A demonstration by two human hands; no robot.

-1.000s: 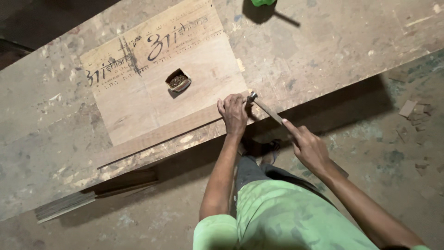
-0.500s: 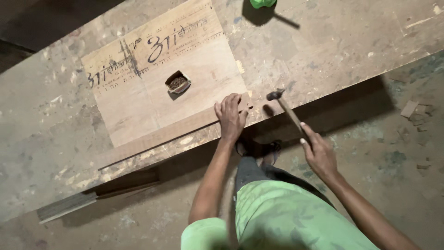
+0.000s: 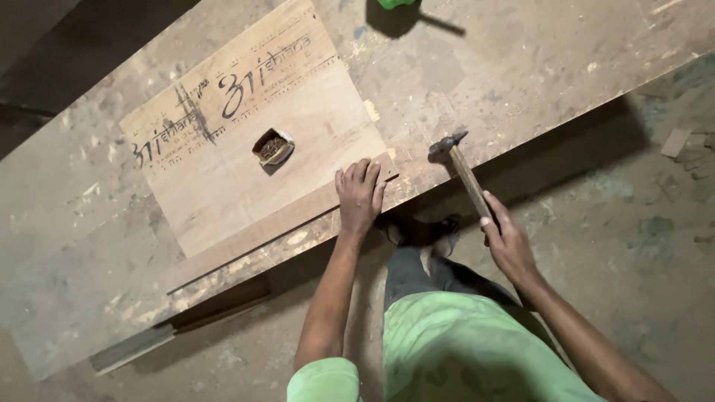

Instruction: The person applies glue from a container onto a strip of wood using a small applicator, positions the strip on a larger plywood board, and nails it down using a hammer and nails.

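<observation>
My left hand [image 3: 359,195] lies flat, fingers together, on the near right corner of a plywood sheet [image 3: 246,141] with dark markings, which rests on a worn workbench [image 3: 521,67]. A thin wooden strip [image 3: 283,223] runs along the sheet's near edge under my palm. My right hand [image 3: 508,242] grips the wooden handle of a small hammer [image 3: 463,167], whose metal head is raised just above the bench edge, to the right of my left hand. A small open box of nails [image 3: 273,147] sits on the middle of the sheet.
A green object [image 3: 395,4] stands at the bench's far edge and casts a shadow. A loose board [image 3: 134,346] pokes out below the bench at the lower left. Wood scraps [image 3: 681,141] lie on the dusty floor to the right. My foot [image 3: 421,231] is under the bench edge.
The hammer has swung up and to the right, away from the sheet's corner. My left hand has flattened on the sheet; earlier its fingers were bunched at the corner.
</observation>
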